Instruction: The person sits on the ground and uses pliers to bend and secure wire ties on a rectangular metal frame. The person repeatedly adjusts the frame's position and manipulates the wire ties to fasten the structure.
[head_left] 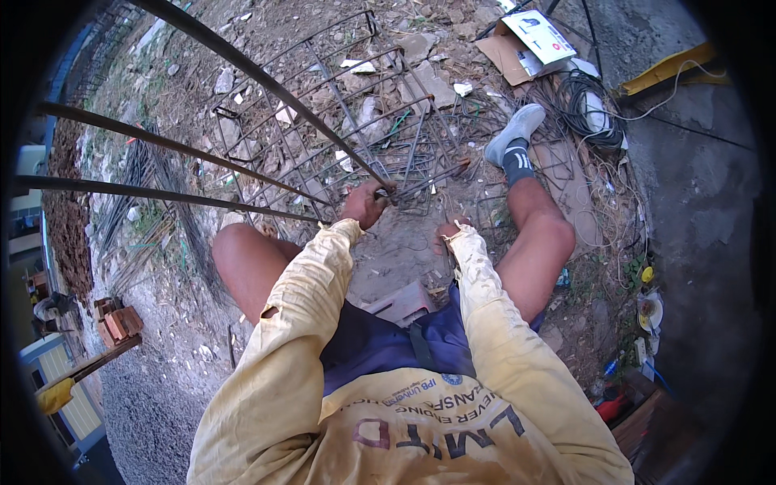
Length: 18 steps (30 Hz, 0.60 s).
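My left hand (366,204) is closed around the near end of a long dark steel rod (242,61), where it meets thinner bars close to the ground. That rod slants in from the upper left. Two more long rods, a middle one (178,151) and a lower one (162,192), run beside it and end near my left wrist. My right hand (451,233) is curled low between my knees, a little right of the left one. Its fingers are partly hidden, and what it grips cannot be made out. Beyond both hands lies a framework of bent rusty bars (335,79).
Rubble and broken concrete cover the ground. At the upper right are an opened cardboard box (537,39), a coil of black cable (578,101) and a yellow metal piece (669,71). Bricks (119,321) are stacked at left, near a gravel heap (162,412). My booted foot (517,133) is stretched forward.
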### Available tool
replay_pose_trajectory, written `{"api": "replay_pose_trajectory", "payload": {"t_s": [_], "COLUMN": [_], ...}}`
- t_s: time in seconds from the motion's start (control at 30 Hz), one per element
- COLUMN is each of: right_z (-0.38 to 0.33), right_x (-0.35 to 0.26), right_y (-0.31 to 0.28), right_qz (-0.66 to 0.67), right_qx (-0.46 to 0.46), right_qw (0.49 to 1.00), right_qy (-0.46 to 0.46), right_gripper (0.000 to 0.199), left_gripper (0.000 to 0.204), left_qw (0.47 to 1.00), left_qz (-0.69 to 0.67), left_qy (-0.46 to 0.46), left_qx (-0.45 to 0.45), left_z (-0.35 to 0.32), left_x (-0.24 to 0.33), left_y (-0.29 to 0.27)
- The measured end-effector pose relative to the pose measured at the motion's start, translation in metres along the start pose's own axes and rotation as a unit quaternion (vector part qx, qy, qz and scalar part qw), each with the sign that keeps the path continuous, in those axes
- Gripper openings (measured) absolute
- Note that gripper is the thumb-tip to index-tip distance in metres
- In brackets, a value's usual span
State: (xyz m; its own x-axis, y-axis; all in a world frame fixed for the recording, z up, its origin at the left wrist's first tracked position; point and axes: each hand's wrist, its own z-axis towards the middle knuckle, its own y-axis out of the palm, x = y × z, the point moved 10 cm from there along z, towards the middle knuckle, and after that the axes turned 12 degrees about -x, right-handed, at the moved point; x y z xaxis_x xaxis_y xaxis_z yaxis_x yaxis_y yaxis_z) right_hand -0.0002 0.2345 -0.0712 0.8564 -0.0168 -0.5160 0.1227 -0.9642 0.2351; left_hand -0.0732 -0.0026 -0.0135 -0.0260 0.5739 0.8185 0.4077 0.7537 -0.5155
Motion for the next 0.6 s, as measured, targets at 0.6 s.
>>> {"api": "replay_pose_trajectory", "payload": {"t_s": [0.6], "right_z": [-0.079], "right_x": [-0.084], "right_y": [0.074], "right_qz": [-0.710], "right_qx": [0.090], "right_qw": [0.696], "right_qy": [-0.060], "right_gripper": [0.061], "left_gripper": [0.026], "left_qw": [0.992], "left_qz": [-0.107], "left_qy": [-0.062], "left_qx": [0.003], "left_z": [0.016], "left_x": [-0.022], "left_y": [0.007]}}
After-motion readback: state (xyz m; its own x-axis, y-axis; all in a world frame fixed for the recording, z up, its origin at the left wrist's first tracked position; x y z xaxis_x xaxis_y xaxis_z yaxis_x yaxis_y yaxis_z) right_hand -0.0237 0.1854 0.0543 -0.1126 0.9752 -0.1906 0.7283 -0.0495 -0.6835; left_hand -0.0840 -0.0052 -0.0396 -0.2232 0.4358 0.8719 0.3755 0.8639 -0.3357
